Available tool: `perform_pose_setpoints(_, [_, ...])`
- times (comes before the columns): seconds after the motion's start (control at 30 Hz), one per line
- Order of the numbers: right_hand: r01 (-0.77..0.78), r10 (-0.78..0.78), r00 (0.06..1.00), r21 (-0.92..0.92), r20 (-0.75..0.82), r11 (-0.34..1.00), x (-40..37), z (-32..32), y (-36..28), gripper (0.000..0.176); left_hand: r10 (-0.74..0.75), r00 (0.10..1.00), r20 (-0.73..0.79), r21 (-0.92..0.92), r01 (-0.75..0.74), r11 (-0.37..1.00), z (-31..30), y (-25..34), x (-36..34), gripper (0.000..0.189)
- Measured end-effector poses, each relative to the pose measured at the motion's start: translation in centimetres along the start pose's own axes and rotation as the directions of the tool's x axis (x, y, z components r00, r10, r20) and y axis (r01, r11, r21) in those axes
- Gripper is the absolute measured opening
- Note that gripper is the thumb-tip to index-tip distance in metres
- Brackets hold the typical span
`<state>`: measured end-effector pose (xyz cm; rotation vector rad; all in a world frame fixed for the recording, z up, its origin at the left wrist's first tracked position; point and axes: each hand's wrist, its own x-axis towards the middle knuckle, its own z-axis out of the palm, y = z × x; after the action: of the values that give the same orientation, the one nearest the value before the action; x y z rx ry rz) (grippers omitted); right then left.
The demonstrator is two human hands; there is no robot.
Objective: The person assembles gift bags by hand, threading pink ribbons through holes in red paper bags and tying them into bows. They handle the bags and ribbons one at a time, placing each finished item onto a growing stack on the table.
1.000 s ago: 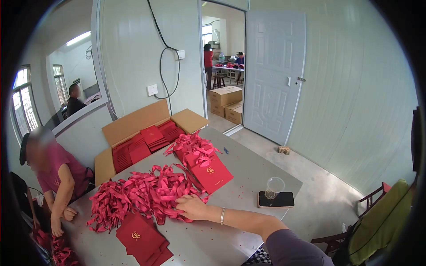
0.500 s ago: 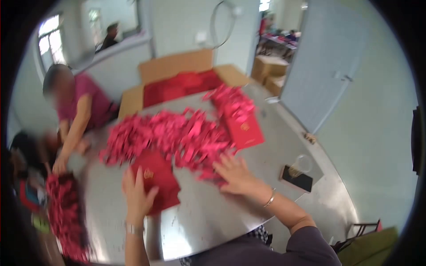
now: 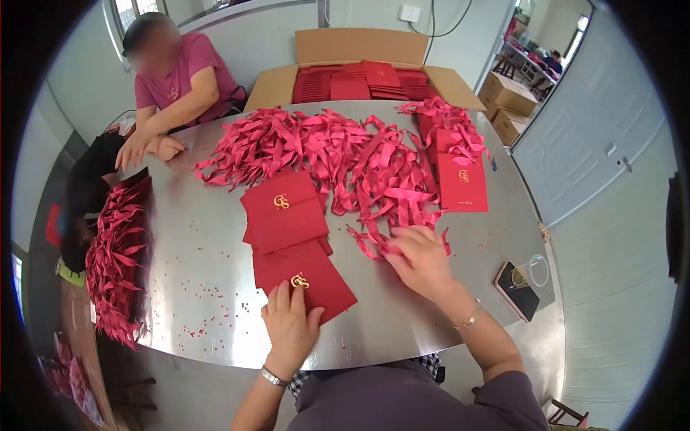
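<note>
My left hand (image 3: 290, 321) rests on a flat red paper bag (image 3: 327, 284) with a gold logo, fingers laid over its lower left part and the thumb apart. More red bags (image 3: 287, 215) lie just above it, overlapping. My right hand (image 3: 422, 264) is at the near end of a heap of pinkish-red ribbons (image 3: 381, 172), fingers bent around a ribbon (image 3: 366, 243); the fingertips are slightly blurred. To the right, another stack of red bags (image 3: 463, 190) has ribbons lying over its upper part.
A metal table (image 3: 194, 244) carries scattered red specks. At its left edge stands a row of ribboned red bags (image 3: 122, 258). A carton (image 3: 359, 47) of red pieces is behind. A phone (image 3: 516, 291) and clear cup (image 3: 537, 271) lie right. A person (image 3: 205, 65) sits at the far left.
The view has tilted down and turned left. My left hand now lies flatter on the lower red bag. My right hand has gone from spread fingers to bent ones at the ribbons. The other person's arm has drawn back.
</note>
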<state>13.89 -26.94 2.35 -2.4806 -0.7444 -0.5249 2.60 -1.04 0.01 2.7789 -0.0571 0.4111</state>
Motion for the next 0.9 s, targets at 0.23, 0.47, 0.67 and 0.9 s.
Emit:
perform_pose_setpoints(0.23, [-0.017,0.061,0.993,-0.385,0.103,0.923,5.2,8.7,-1.9,0.012,-0.048,0.999,0.007,-0.080,0.049,0.996,0.4,1.4,-1.1,0.059])
perform_pose_setpoints(0.47, [-0.042,0.063,0.989,-0.155,0.134,0.987,3.4,5.8,-2.2,0.012,0.029,0.999,-0.032,-0.036,-0.030,0.999,0.9,-0.6,-1.9,0.056])
perform_pose_setpoints(0.67, [0.123,-0.035,0.897,0.172,-0.441,0.977,4.9,-1.3,-2.7,0.019,0.056,0.998,-0.036,0.062,-0.054,0.997,1.2,-1.5,3.8,0.051])
perform_pose_setpoints(0.9, [0.148,0.017,0.880,0.309,-0.474,0.939,2.0,-3.8,-7.6,0.016,0.023,1.000,-0.011,-0.018,-0.023,1.000,0.1,-1.9,4.5,0.050])
